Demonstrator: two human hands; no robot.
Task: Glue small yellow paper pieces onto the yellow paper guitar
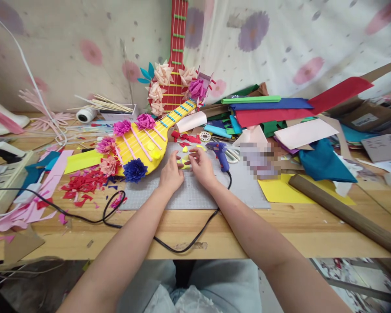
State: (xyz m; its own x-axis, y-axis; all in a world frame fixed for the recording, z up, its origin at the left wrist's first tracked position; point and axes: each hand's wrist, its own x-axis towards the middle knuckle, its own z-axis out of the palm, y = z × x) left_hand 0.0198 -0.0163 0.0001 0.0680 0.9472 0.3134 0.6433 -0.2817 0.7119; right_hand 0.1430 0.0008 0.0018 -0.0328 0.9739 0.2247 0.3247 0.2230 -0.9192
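Note:
My left hand [171, 174] and my right hand [200, 166] meet over the grey cutting mat [247, 191], fingertips pinched close together. Between them is a small piece of yellow paper [184, 163], partly hidden by the fingers. Just left of my hands lies a yellow paper lute [133, 145] with pink strings, blue frets and paper flowers, including a dark blue flower [135, 170] at its lower edge. Two small yellow flowers [155, 154] sit on its face. To the right of my right hand rests a blue glue gun [220, 155].
A red stringed instrument [177, 52] with pale flowers leans against the curtain. Red paper scraps [84, 184] lie left; stacked coloured paper [273, 108] and a brown cardboard tube [345, 215] lie right. The glue gun's black cord [182, 251] loops across the table front beneath my forearms.

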